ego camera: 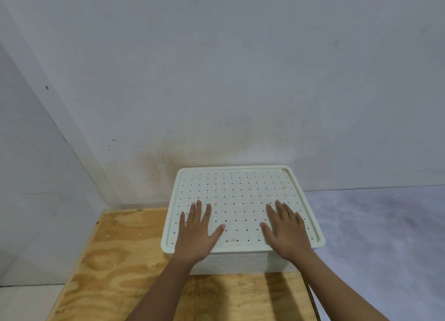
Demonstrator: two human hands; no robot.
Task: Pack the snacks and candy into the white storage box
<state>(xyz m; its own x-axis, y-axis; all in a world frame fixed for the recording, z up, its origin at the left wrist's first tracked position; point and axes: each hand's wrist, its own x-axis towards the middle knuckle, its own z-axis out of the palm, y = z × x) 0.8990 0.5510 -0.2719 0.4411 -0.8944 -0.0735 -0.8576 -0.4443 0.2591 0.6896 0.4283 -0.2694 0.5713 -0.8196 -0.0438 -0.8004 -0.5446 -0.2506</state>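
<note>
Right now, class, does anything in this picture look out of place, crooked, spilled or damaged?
Nothing is spilled or broken. The lid sits level on the white storage box, with the left hand and right hand flat on it. Only the wall behind shows a brownish stain. No snacks are in view.

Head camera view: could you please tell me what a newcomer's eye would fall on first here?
The white storage box stands at the far end of a plywood table, its perforated lid shut. The left hand and right hand lie flat on the near part of the lid, fingers spread. Behind is a bare white wall with a brownish stain just above the box.
</note>
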